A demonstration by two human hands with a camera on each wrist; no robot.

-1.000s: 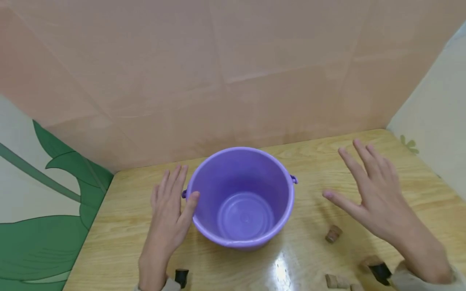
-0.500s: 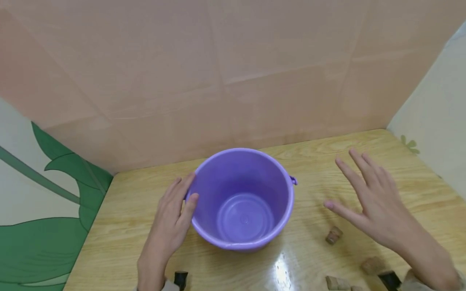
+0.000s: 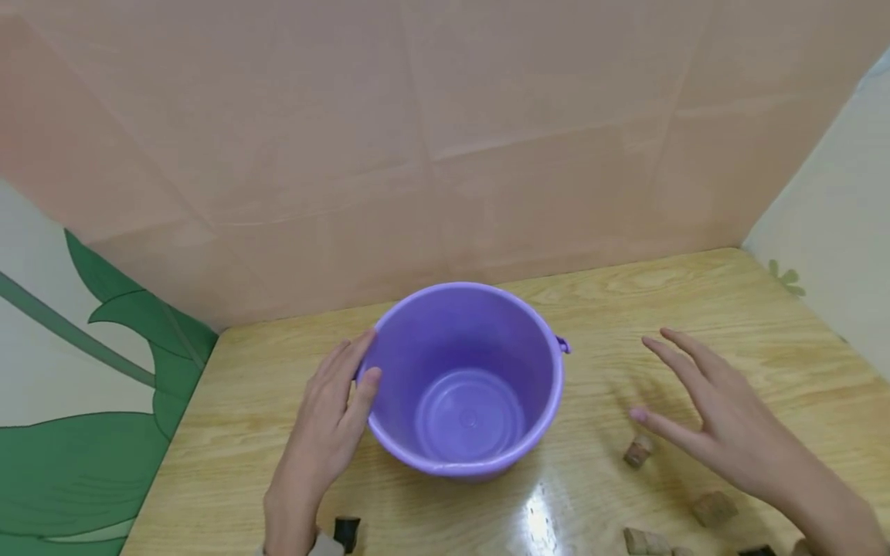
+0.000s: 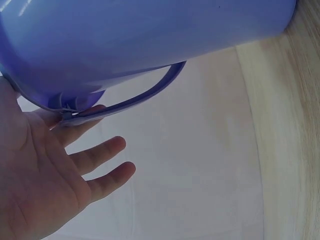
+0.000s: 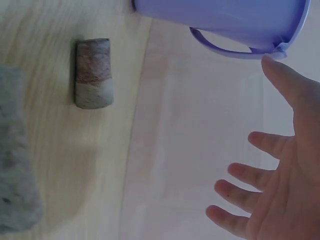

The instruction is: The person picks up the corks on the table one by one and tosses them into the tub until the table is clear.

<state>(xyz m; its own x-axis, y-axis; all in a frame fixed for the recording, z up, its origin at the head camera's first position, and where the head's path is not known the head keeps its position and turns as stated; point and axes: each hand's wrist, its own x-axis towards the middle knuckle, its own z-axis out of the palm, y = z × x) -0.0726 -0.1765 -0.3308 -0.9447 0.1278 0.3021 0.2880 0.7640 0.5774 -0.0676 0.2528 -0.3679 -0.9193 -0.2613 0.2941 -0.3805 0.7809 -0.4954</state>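
Note:
A purple bucket (image 3: 462, 417) stands upright on the wooden table with its round floor visible. My left hand (image 3: 320, 425) is at its left rim, thumb over the edge inside and fingers along the outside. In the left wrist view, the fingers (image 4: 102, 155) spread below the bucket's hanging handle (image 4: 150, 92), and the index finger meets the handle's joint; the thumb is out of sight. To the right, my right hand (image 3: 737, 432) hovers above the table with its fingers spread, holding nothing. Close under its thumb lies a small two-toned brown cork (image 3: 638, 451).
More brown cork-like pieces lie at the lower right, one piece (image 3: 715, 508) beneath the right wrist and another piece (image 3: 645, 540) at the bottom edge. A peach-coloured backdrop (image 3: 431, 154) rises behind the table (image 3: 229, 432).
My left hand has moved right onto the bucket's rim. My right hand has come lower and nearer, its fingers drawing down toward the cork. The bucket stays in place.

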